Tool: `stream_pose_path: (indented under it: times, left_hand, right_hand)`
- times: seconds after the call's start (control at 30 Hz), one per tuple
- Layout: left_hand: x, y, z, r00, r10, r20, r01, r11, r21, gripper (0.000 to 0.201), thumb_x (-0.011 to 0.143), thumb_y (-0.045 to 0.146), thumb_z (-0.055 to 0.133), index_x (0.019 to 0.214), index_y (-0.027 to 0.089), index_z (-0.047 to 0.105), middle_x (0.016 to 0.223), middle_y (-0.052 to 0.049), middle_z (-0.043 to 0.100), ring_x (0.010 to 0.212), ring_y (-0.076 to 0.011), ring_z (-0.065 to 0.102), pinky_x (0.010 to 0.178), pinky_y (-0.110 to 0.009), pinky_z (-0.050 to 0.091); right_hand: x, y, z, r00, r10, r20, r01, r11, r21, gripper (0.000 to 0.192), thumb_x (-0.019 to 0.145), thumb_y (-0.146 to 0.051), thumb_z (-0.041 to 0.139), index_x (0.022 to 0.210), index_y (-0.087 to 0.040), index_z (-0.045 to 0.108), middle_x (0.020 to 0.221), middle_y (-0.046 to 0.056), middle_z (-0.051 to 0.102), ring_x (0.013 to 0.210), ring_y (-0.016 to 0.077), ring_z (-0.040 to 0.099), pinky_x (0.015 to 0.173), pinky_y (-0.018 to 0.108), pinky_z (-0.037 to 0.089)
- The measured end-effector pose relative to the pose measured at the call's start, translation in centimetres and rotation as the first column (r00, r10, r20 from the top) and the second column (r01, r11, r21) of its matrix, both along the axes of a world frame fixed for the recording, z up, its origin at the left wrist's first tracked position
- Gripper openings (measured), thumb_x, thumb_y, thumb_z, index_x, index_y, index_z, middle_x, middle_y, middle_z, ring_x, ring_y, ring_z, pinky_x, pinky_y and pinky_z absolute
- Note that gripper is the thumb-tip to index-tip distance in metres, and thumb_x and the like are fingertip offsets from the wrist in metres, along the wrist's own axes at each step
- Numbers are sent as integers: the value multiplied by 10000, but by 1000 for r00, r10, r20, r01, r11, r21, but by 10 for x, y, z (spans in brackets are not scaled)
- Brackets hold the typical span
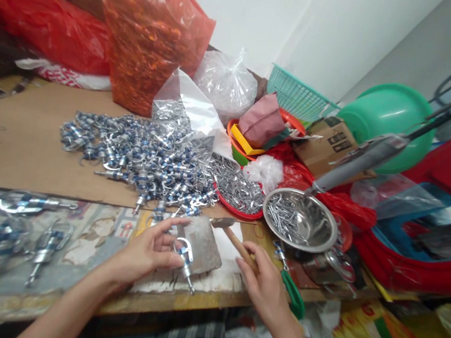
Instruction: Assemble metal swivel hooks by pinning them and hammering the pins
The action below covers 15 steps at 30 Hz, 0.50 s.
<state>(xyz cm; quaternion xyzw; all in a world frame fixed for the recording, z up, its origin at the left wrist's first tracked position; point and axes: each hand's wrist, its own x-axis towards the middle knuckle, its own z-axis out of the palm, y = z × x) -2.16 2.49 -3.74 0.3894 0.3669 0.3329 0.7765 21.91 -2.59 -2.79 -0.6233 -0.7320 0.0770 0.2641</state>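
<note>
1. One hooked fitting (pixel 186 252) is held at its curved end by the left hand (pixel 155 245), the thumb and fingers closed lightly around it in a pinch.
2. One hammer (pixel 240 244) is gripped by the right hand (pixel 263 276), with the fingers wrapped around the lower handle.
3. The fitting's long axis is slanted from the hook, farther off, down to the narrow tip, which is pointed toward the near table edge and slightly right. The hammer head is set beyond the fitting and to its right; the fitting is nearer the left hand.
4. One metal plate (pixel 207 244) is seen behind the fitting, overlapped by it at the near left; whether the two are touching cannot quite be told from this angle.
5. One more fitting (pixel 281 254) is left to the right of the hammer, near one steel bowl (pixel 320 226) partly filled with pins (pixel 282 212).
6. Beyond the plate, one red tray (pixel 240 212) is heaped with small metal parts (pixel 241 190).
7. One large pile of fittings (pixel 147 159) is spread beside the tray, too many to be counted; a smaller, blurred group (pixel 5 229) is scattered at far left.
</note>
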Motion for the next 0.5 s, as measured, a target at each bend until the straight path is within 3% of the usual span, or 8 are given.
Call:
stream_pose_path:
  times: [0.17, 0.33, 0.5]
  left_hand:
    - [1, 2, -3, 999, -24, 20, 24, 1000, 17, 746, 573, 125, 708, 1221, 204, 348, 739, 6, 615, 694, -166, 600, 676, -309, 434]
    - [0, 2, -1, 999, -16, 31, 16, 1000, 21, 776, 567, 113, 708, 1233, 188, 317, 712, 6, 620, 677, -165, 600, 655, -302, 431]
    - [-1, 3, -3, 999, -33, 19, 32, 999, 38, 769, 568, 116, 709, 1231, 186, 325, 704, 4, 627, 645, -150, 591, 637, -287, 432]
  right_hand:
    - [-13, -29, 34, 972, 221, -75, -209, 967, 144, 475, 831, -94, 447, 1267, -276, 401, 1023, 48, 593, 905, 146, 579, 768, 239, 461]
    - [-18, -37, 26, 958, 260, 121, -251, 964, -89, 499, 827, -61, 368, 1281, -265, 397, 841, 40, 614, 714, 149, 597, 630, 248, 488]
    - [-26, -35, 23, 964, 239, 115, -241, 971, 5, 476, 837, -80, 364, 1280, -251, 403, 842, 50, 618, 713, 144, 589, 641, 245, 484]
